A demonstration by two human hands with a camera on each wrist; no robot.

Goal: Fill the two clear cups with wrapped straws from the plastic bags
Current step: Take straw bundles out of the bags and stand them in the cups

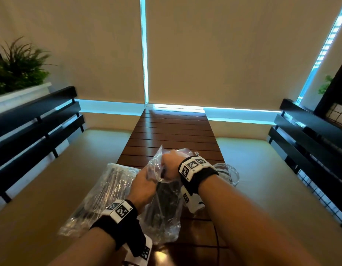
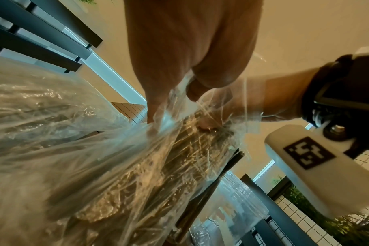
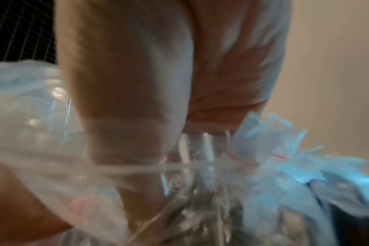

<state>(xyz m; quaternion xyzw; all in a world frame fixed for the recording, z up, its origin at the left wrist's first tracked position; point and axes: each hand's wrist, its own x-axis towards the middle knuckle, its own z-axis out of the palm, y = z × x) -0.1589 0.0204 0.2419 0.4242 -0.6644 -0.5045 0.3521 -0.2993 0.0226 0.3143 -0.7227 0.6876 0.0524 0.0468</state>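
Note:
A clear plastic bag [image 1: 162, 206] of dark wrapped straws [image 2: 192, 159] stands up on the wooden table [image 1: 172, 135]. My left hand [image 1: 145, 181] pinches the edge of the bag's mouth between thumb and fingers [image 2: 192, 88]. My right hand [image 1: 170, 164] is pushed into the bag's mouth, and one fingertip [image 2: 204, 127] touches the tops of the straws. The plastic and the blur in the right wrist view hide whether it grips any. A second bag of straws [image 1: 106, 191] lies flat on the left. One clear cup [image 1: 228, 172] stands just right of my right wrist.
The narrow slatted table runs away from me toward a blind-covered window. Cushioned benches with black slatted backs [image 1: 37, 121] flank it on both sides. A planter with green plants [image 1: 16, 73] sits behind the left bench.

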